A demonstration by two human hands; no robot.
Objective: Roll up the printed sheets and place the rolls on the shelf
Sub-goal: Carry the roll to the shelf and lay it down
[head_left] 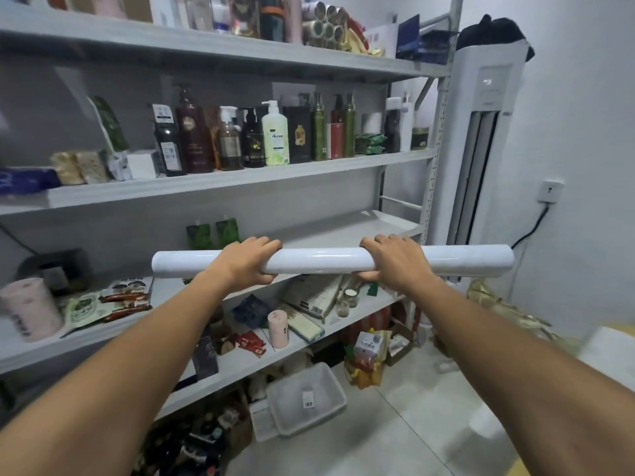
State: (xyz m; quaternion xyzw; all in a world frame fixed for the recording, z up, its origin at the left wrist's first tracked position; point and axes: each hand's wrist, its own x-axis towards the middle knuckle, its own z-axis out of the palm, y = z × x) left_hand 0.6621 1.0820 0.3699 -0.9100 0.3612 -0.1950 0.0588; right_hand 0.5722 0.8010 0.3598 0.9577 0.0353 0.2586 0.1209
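A long white glossy roll [319,261] of sheets lies level in the air in front of a grey metal shelf unit. My left hand [245,261] grips it left of its middle, fingers curled over the top. My right hand [395,259] grips it right of its middle in the same way. Just behind the roll is a shelf board [347,228] whose right part is bare. Both ends of the roll stick out past my hands.
The shelf above [309,168] carries many bottles and boxes. The lower boards hold packets, a pink roll [29,309] and jars. A white bin [305,398] and bags sit on the floor. A tall white air conditioner [481,139] stands right of the shelf unit.
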